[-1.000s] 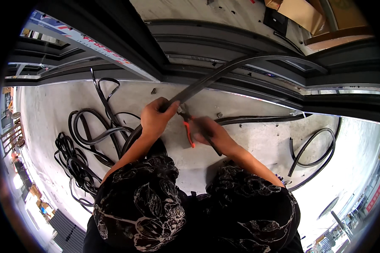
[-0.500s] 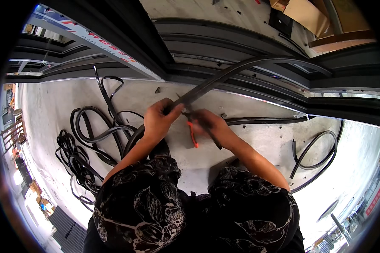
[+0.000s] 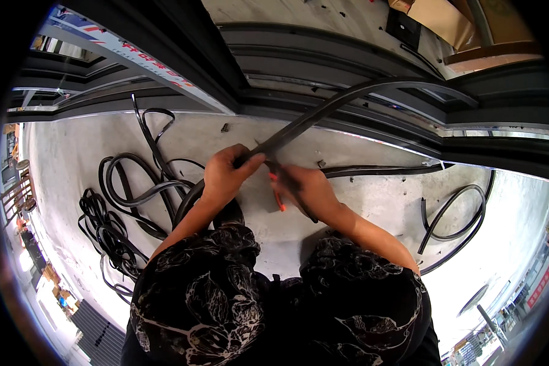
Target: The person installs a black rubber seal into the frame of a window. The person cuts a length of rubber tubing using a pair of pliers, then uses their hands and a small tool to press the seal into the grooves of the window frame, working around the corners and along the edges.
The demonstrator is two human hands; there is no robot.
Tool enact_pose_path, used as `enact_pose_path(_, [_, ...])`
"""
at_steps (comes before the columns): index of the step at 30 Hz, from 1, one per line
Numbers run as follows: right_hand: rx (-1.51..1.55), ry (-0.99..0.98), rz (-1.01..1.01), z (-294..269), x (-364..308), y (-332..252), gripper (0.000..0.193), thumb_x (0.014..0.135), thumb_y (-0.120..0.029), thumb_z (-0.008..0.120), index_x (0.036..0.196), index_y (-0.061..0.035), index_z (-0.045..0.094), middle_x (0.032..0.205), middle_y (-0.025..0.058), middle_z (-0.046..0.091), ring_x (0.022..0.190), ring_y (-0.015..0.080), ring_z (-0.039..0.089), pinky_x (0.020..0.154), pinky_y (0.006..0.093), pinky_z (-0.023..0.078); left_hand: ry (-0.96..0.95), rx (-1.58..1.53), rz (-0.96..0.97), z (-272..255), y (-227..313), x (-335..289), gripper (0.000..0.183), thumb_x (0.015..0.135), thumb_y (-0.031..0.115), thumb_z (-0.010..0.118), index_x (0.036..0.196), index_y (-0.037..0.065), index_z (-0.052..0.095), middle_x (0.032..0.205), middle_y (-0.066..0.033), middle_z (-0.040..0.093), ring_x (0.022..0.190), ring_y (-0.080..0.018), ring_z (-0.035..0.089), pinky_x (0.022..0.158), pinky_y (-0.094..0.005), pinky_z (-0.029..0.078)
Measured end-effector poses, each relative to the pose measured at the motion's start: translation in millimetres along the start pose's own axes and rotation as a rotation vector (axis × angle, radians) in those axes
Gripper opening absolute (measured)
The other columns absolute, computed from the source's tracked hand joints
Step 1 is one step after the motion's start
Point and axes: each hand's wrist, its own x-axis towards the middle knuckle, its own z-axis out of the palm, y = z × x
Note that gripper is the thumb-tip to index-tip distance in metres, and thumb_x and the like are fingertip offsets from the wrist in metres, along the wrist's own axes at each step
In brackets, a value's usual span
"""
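A long black rubber sealing strip (image 3: pixel 323 113) arcs from the dark frame down to my left hand (image 3: pixel 224 175), whose thumb and fingers are closed around it. Beyond that grip it continues down beside my leg. My right hand (image 3: pixel 314 190), slightly blurred, is closed on a red-handled hand cutter (image 3: pixel 279 196). Its pointed tip shows at the strip, just by my left thumb. A short dark length (image 3: pixel 308 210) sticks out below the right palm; whether it is strip or part of the tool I cannot tell.
Dark metal frames (image 3: pixel 341 55) span the far side. On the concrete floor, black strips lie looped at left (image 3: pixel 128 177), with a tangled bundle (image 3: pixel 104 219) beside them. Another coil (image 3: pixel 457 213) lies at right. A cardboard box (image 3: pixel 442 21) stands at the far right.
My right hand has shifted slightly right and down, and less of the red handle shows. My left hand keeps its grip on the strip.
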Motion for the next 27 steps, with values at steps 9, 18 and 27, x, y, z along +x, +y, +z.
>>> enact_pose_path(9, [0.051, 0.022, -0.024, 4.6, -9.6, 7.6, 0.029, 0.086, -0.032, 0.072, 0.092, -0.0048, 0.064, 0.067, 0.0133, 0.062, 0.061, 0.0341, 0.061, 0.054, 0.0409, 0.045, -0.126, 0.193, 0.095, 0.5, 7.8, -10.0, 0.039, 0.081, 0.042, 0.074, 0.084, 0.005, 0.068, 0.066, -0.0088, 0.061, 0.057, -0.0213, 0.054, 0.055, -0.0345, 0.043])
enact_pose_path(18, [0.136, -0.008, 0.072, 13.3, -25.5, 15.9, 0.033, 0.086, -0.033, 0.071, 0.103, -0.0062, 0.063, 0.077, 0.0151, 0.066, 0.072, 0.0376, 0.063, 0.058, 0.0424, 0.047, -0.174, 0.374, 0.186, -7.7, -0.2, -15.2, 0.039, 0.076, 0.045, 0.076, 0.085, 0.009, 0.068, 0.075, -0.009, 0.065, 0.068, -0.0291, 0.062, 0.06, -0.0398, 0.047])
enact_pose_path(27, [-0.811, -0.313, 0.102, -52.1, -100.5, 66.9, 0.031, 0.086, -0.018, 0.061, 0.115, -0.0085, 0.055, 0.079, 0.0119, 0.064, 0.077, 0.0329, 0.064, 0.066, 0.0445, 0.051, 0.388, 1.208, 0.471, -173.4, -146.8, -16.9, 0.024, 0.082, 0.025, 0.068, 0.101, 0.009, 0.065, 0.089, -0.0085, 0.064, 0.085, -0.033, 0.061, 0.073, -0.0448, 0.047])
